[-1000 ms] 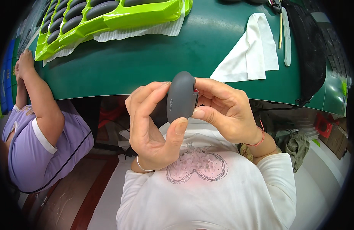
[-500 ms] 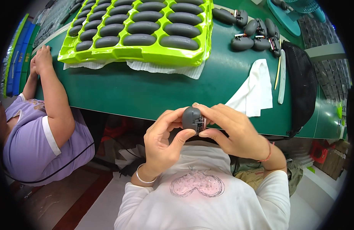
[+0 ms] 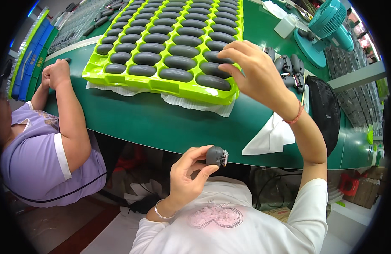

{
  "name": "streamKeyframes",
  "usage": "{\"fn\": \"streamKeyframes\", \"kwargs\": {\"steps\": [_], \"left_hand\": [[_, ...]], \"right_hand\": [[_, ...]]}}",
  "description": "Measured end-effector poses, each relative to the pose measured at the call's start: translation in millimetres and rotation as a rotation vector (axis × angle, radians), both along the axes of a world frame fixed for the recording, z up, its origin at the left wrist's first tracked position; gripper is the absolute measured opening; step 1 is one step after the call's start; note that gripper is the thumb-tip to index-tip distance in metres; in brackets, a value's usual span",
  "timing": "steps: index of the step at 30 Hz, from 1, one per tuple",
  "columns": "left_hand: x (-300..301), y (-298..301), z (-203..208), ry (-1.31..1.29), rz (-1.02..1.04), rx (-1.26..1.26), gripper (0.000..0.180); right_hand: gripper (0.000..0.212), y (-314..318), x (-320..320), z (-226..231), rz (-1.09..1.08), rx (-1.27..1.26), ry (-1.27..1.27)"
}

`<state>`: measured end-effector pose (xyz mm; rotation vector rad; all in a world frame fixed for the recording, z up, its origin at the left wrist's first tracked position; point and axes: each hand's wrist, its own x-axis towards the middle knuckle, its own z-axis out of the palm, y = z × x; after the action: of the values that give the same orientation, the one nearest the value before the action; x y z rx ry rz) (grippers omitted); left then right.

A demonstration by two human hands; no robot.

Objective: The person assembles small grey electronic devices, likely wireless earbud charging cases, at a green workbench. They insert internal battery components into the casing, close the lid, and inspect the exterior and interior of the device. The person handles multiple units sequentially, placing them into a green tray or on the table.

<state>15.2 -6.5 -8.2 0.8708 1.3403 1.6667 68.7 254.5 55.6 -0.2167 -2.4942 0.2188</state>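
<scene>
My left hand (image 3: 188, 175) holds a small dark grey oval part (image 3: 216, 156) by its end, close to my chest and just below the near edge of the green table (image 3: 153, 122). My right hand (image 3: 255, 72) reaches forward over the right end of a lime green tray (image 3: 161, 84). That tray carries rows of dark grey oval shells (image 3: 177, 62). The fingertips hover at a shell near the tray's right rim, holding nothing that I can see.
A person in a purple shirt (image 3: 32, 156) sits at my left with an arm on the table. A white cloth (image 3: 274, 137) lies right of centre, a black mesh object (image 3: 324, 108) beyond it. Loose dark parts (image 3: 288, 67) and a teal fan (image 3: 327, 25) stand at the far right.
My right hand has let go of the oval part and reached out to the green tray. My left hand alone keeps the part. My view has tilted up toward the table.
</scene>
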Motion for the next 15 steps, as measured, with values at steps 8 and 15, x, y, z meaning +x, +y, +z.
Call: {"fn": "streamKeyframes", "kwargs": {"steps": [8, 15], "left_hand": [[-5, 0, -2, 0.044, -0.007, -0.011, 0.039], [-5, 2, 2, 0.104, -0.04, -0.008, 0.04]], "right_hand": [[0.021, 2, -10, 7, 0.013, 0.04, -0.225], [0.019, -5, -11, 6, -0.011, 0.142, -0.347]]}}
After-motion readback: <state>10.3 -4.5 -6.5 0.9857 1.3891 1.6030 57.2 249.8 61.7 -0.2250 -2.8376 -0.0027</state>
